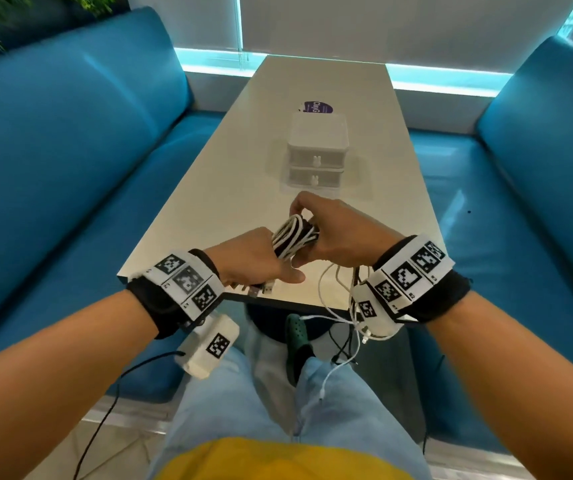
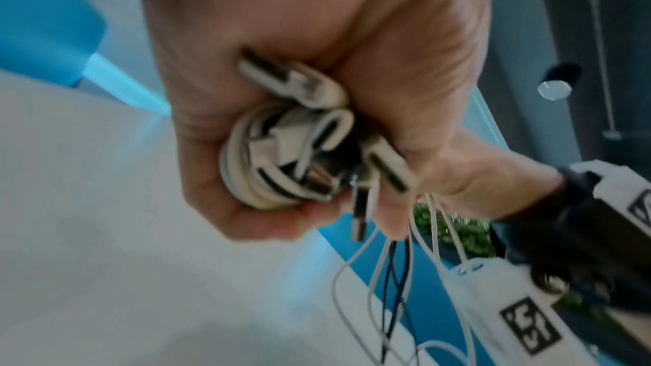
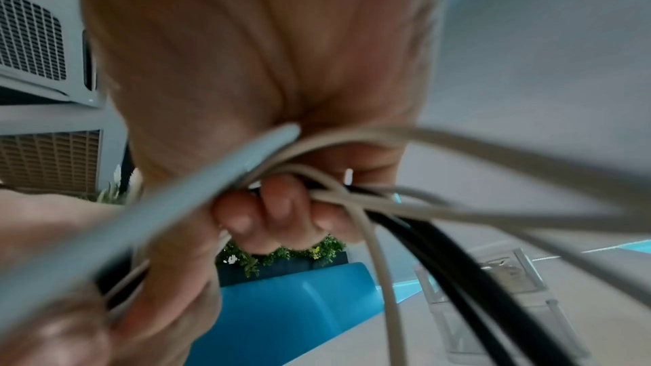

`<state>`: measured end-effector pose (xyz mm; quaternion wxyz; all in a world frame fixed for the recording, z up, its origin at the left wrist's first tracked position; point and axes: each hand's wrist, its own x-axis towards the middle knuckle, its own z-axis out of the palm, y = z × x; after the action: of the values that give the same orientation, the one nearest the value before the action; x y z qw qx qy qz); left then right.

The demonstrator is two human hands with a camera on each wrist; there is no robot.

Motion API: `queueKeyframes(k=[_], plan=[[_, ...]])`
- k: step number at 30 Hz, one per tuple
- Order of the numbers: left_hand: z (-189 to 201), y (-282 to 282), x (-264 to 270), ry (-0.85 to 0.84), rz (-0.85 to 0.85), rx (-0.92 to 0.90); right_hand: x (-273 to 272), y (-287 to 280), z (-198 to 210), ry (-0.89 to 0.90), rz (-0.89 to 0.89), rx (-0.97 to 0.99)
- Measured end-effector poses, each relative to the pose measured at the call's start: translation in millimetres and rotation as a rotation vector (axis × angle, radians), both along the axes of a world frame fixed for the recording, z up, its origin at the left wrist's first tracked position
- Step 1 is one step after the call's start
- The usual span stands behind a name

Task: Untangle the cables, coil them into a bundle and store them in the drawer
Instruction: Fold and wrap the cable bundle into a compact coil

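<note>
Bright, cool light from far window strip [image 1: 319, 64]; wide-angle bending at edges; both wrist views motion-blurred, close cables [image 3: 458, 205] unfocused.

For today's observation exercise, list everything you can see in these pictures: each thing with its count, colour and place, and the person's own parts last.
cable bundle: one, white and black, gripped between both hands above the table's near end
loose cable ends: several, white and black, hanging from the bundle past the table edge
drawer units: two, white, stacked mid-table, both drawers closed
table: one, off-white, between the sofas
sticker: one, purple, on the table behind the drawer units
sofas: two, blue, either side of the table
left hand: one, holds the bundle's near end
right hand: one, grips the bundle's far end
</note>
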<state>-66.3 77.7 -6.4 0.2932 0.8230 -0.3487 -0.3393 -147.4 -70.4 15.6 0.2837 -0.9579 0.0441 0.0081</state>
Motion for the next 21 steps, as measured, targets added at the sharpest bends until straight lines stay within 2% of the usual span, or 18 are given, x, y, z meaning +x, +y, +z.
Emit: queueKeyframes(k=[4,12,16,19,21], plan=[[0.1,-4.8,0.8,-0.101,0.115,0.009,4.8,0.5,-6.8,0.049,-0.064,-0.043],[4.7,-11.9,7.6,-0.055,0.239,-0.113,0.0,-8.0,-4.6,-0.034,-0.136,-0.045],[6.1,-13.9,6.5,0.025,0.252,-0.163,-6.8,-13.1,0.8,-0.054,-0.113,0.169],[12.9,-19.6,1.1,0.083,0.216,-0.189,-13.3,-11.2,-0.5,-0.211,-0.144,0.373],[17.6,-22.7,-2.6,0.154,0.191,-0.141,-16.6,-9.7,-4.9,-0.313,-0.197,0.501]])
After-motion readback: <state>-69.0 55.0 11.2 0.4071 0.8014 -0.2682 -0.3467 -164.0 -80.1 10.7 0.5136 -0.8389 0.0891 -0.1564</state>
